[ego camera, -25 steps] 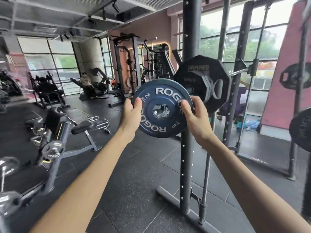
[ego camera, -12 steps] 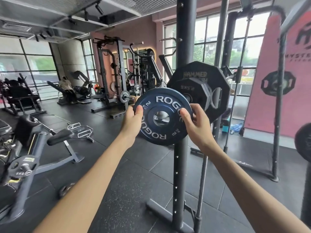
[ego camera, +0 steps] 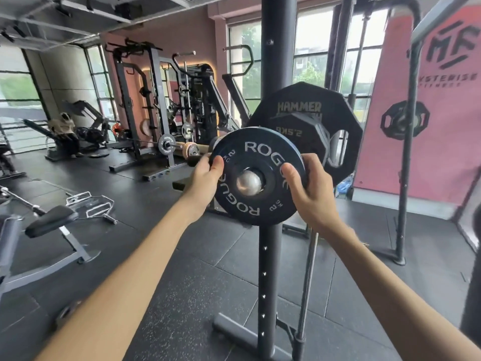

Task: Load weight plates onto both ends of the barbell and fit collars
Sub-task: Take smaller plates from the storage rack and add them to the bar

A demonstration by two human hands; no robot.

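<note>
A small dark-blue Rogue plate [ego camera: 256, 155] is held upright at chest height, its centre hole over the silver end of the barbell sleeve [ego camera: 248, 182]. My left hand [ego camera: 205, 178] grips its left rim and my right hand [ego camera: 309, 188] grips its right rim. Just behind it on the same sleeve sit a small black 2.5 kg plate [ego camera: 294, 134] and a large black Hammer plate [ego camera: 335, 108]. No collar is visible.
A black rack upright [ego camera: 269, 256] stands right behind the plate, with its base foot [ego camera: 234, 332] on the rubber floor. A bench [ego camera: 52, 222] stands to the left, more racks at the back, and a pink banner [ego camera: 429, 126] on the right.
The view swung left and closer. The plate's hole, see-through before, now has the silver sleeve end showing in it. Both hands keep their grip on the rim.
</note>
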